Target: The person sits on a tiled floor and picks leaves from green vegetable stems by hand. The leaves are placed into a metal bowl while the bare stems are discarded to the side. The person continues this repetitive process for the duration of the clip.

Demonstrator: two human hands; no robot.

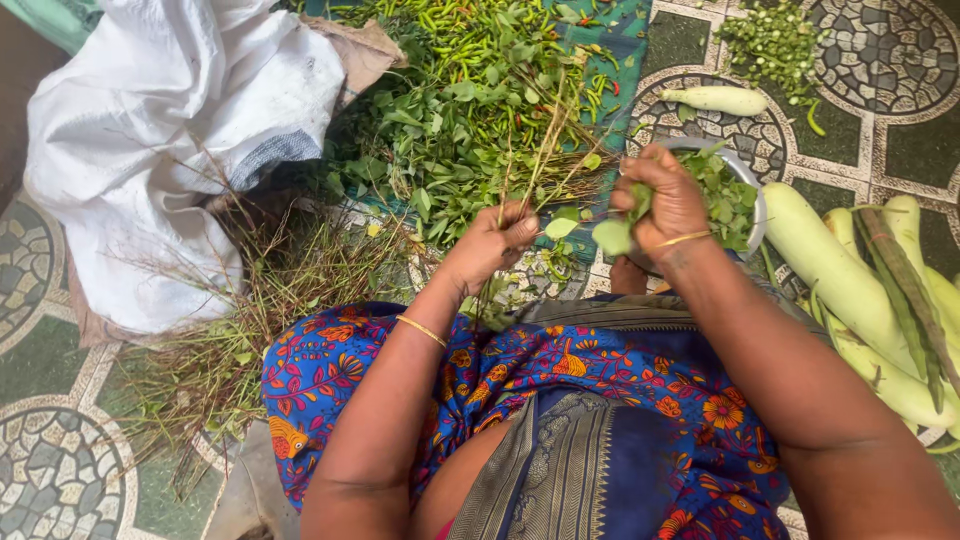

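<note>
A shiny metal bowl (752, 180), smooth pale gourds (830, 262), a woven plastic sack (170, 120), glossy patterned floor tiles (890, 60).

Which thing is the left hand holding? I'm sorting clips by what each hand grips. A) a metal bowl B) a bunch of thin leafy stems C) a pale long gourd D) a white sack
B: the left hand is closed around a bunch of thin stems that rise above the fist, while the right hand plucks leaves over the metal bowl.

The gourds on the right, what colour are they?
Pale green gourds, seen in the head view.
</note>
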